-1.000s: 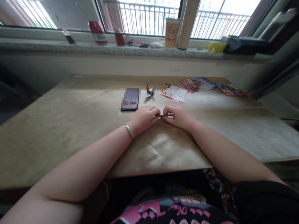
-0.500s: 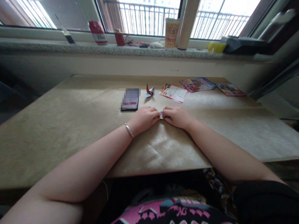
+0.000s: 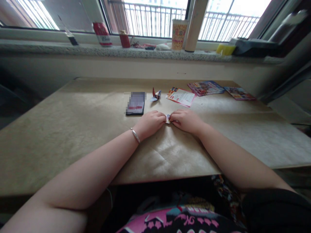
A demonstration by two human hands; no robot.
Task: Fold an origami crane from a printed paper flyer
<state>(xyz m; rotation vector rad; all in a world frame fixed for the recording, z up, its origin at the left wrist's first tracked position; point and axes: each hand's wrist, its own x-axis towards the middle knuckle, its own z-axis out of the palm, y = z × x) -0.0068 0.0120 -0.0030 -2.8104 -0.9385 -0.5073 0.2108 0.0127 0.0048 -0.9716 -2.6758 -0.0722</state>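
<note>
Between my two hands is a small piece of printed paper (image 3: 167,119), mostly covered by my fingers. My left hand (image 3: 152,121), with a silver bangle on its wrist, pinches the paper's left side. On the right side, my right hand (image 3: 184,119) has its fingers closed on the same paper. Both hands rest low over the table. Just beyond them stands a folded paper crane (image 3: 156,95) with a red wing or tail tip. A phone (image 3: 136,103) lies to the left of the crane.
Printed leaflets (image 3: 181,96) lie behind my right hand, with a stack of colourful cards (image 3: 206,88) and another pile (image 3: 239,93) farther right. The windowsill (image 3: 150,54) holds a red can (image 3: 102,34), a red bottle (image 3: 124,39), a patterned cup (image 3: 179,35) and a yellow item (image 3: 225,49).
My right fingers have shifted slightly on the paper, and a little more of its printed surface shows between my hands. Things on the table stay where they were.
</note>
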